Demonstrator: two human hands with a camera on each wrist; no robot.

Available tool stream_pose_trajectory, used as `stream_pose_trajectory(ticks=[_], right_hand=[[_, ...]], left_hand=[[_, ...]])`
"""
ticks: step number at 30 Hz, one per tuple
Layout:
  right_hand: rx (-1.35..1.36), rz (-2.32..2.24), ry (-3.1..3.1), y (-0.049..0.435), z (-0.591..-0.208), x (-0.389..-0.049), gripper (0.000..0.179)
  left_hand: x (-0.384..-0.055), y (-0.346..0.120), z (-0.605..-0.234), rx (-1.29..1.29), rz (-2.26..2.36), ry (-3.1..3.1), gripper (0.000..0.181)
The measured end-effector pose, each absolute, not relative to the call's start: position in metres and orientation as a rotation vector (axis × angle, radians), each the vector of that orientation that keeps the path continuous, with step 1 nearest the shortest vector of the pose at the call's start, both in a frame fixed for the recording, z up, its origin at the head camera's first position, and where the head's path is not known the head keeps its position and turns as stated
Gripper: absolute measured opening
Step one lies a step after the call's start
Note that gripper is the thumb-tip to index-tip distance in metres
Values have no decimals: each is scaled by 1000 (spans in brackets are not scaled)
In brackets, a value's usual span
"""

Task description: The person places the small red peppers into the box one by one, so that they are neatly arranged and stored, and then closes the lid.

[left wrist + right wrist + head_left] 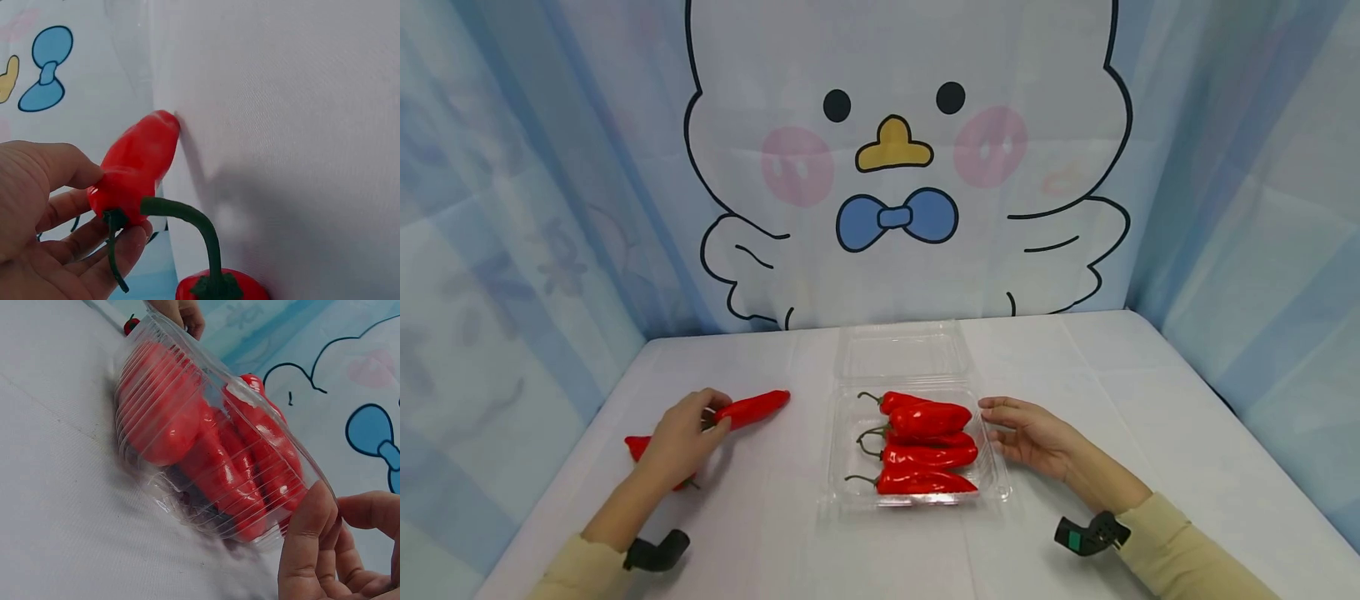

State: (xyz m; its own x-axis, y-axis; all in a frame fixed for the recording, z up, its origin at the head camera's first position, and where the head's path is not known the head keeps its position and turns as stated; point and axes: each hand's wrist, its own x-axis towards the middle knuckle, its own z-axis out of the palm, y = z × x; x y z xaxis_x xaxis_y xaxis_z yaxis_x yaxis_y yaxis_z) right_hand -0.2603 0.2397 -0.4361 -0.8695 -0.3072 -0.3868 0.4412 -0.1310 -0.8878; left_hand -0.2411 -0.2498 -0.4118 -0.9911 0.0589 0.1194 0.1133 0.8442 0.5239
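Observation:
My left hand holds a red chili pepper between thumb and fingers near its stem end. In the left wrist view the same pepper points away from the palm, its tip close to the white tabletop and its green stem hanging down. Below that hand lies another red chili pepper, partly hidden by the wrist. My right hand pinches the right rim of a clear plastic clamshell box between thumb and fingers. Several red peppers with thin green stems lie side by side in the box.
The clear lid is folded back toward the rear edge of the table, which has a white cover. Curtains hang on both sides, and a backdrop with a cartoon bird rises behind. Each wrist wears a small black camera.

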Motion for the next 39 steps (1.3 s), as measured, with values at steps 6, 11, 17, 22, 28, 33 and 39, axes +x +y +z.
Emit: stream_pose_trajectory(ticks=[6,11,17,22,28,33,39], right_hand=[[161,-2047,1643,240,-437,-260,30],[161,-2049,1644,240,-436,-260,32],[158,-2047,1655,239,-436,-260,33],[149,-2041,1665,239,-435,-260,32],[152,-2045,1661,240,-435,-260,31],[149,-2046,1658,240,-435,-260,29],[147,-2048,1654,240,-435,-260,28]], left_hand=[[-238,-246,-411,-176,-850,-2868,31],[-236,-244,-410,-204,-889,-2831,29],[-236,-243,-411,-211,-922,-2829,33],[-236,-242,-409,-254,-944,-2804,34],[-234,-238,-404,-282,-975,-2791,34],[-231,-233,-401,-274,-986,-2797,34],[-229,-230,-396,-287,-977,-2778,34]])
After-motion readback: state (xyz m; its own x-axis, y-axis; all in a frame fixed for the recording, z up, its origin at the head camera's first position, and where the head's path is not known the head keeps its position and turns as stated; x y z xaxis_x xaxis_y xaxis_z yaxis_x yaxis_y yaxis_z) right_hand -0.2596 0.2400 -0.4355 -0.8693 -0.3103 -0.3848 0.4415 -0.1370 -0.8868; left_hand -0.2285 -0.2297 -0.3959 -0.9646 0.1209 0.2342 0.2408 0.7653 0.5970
